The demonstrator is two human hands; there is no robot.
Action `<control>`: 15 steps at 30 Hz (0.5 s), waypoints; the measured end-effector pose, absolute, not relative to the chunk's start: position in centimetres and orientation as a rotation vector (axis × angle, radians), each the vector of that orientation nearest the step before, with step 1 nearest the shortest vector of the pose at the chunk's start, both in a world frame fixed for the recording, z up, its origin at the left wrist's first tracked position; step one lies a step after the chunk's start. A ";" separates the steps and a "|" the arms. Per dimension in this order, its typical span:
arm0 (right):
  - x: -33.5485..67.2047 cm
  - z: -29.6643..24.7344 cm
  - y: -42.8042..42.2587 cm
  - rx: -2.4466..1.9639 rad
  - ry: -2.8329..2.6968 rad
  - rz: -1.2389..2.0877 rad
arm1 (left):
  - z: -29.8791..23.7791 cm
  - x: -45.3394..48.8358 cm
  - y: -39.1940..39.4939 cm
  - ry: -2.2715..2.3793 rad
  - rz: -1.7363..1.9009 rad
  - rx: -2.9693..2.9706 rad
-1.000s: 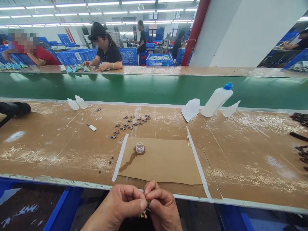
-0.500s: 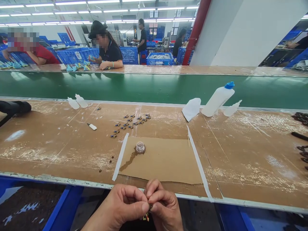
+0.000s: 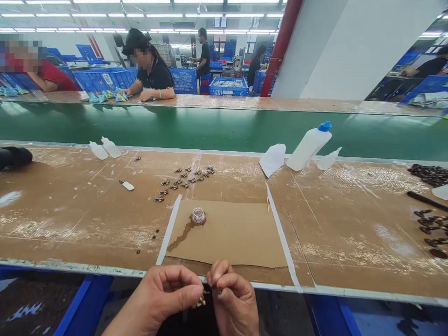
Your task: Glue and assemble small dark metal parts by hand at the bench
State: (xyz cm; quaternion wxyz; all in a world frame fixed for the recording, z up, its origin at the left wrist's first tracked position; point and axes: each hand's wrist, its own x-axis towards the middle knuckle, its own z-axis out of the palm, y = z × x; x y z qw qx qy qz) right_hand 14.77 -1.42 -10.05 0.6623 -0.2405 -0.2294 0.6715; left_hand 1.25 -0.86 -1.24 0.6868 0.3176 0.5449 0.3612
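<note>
My left hand (image 3: 164, 296) and my right hand (image 3: 233, 301) are close together just below the table's near edge. The left fingers pinch a small yellow and red part (image 3: 200, 302). The right fingers are pinched on something tiny that I cannot make out. In front of them a cardboard sheet (image 3: 238, 235) is taped to the table, with a small clear cap (image 3: 199, 216) and a dark liquid streak on it. Beyond it lie several small blue and yellow parts (image 3: 182, 181) in rows.
A white bottle with a blue cap (image 3: 308, 145), a small dropper bottle (image 3: 328, 159) and white paper (image 3: 273, 158) sit by the green conveyor belt (image 3: 224, 128). Two small bottles (image 3: 105, 149) lie far left. Dark pieces (image 3: 430, 175) lie at right. Other people work across the belt.
My hands have drawn slightly apart; the small yellow and red part now stays with the left fingers. The view has shifted a little to the right.
</note>
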 end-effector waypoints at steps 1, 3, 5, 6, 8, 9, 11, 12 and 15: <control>14.7 -10.3 -1.4 -0.537 -0.515 1.510 | -1.0 1.0 -0.8 1.250 0.816 0.719; 14.6 -10.7 -1.3 -0.524 -0.508 1.501 | -0.5 0.6 -0.6 1.311 0.843 0.729; 14.4 -10.9 -1.2 -0.515 -0.500 1.495 | 0.1 0.3 -0.3 1.373 0.883 0.750; 14.4 -11.0 -1.2 -0.509 -0.497 1.492 | 0.4 0.1 -0.2 1.410 0.905 0.765; 14.2 -11.1 -1.2 -0.497 -0.491 1.487 | 0.9 0.0 0.1 1.489 0.952 0.812; 14.2 -11.2 -1.2 -0.491 -0.488 1.485 | 1.0 -0.1 0.2 1.523 0.974 0.835; 14.2 -11.3 -1.1 -0.479 -0.480 1.478 | 1.3 -0.1 0.4 1.559 1.008 0.863; 14.1 -11.4 -1.0 -0.475 -0.475 1.473 | 1.3 -0.1 0.5 1.560 1.017 0.869; 14.1 -11.5 -0.9 -0.465 -0.463 1.448 | 1.2 0.0 0.7 1.554 1.020 0.869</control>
